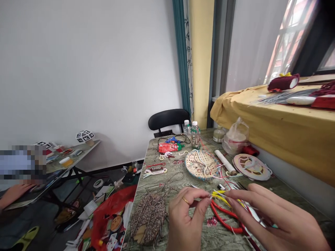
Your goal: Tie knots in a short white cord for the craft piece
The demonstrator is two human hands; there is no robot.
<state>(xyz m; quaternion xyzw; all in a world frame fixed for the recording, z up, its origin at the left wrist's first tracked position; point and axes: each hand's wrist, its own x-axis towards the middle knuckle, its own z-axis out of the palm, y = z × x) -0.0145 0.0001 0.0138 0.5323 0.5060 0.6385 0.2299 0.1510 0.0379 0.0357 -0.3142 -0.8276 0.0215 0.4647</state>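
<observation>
My left hand (pixel 187 218), with a ring on one finger, is closed in a pinch on the end of a thin yellow cord (pixel 219 197) over the green table (pixel 183 176). My right hand (pixel 272 218) reaches in from the right, fingers extended and together over the same bundle of cords; whether it grips one is hidden. A red cord loop (pixel 225 218) lies beneath both hands. A skein of brown-and-white twine (pixel 149 216) rests just left of my left hand.
A woven dish (pixel 200 167) with cords, a paper roll (pixel 225 161), a round woven disc (pixel 251 166), two bottles (pixel 194 134), a jar and a plastic bag stand further back. A black chair (pixel 169 120) sits behind. Another person's hand (pixel 13 195) rests at a left table. Clutter covers the floor.
</observation>
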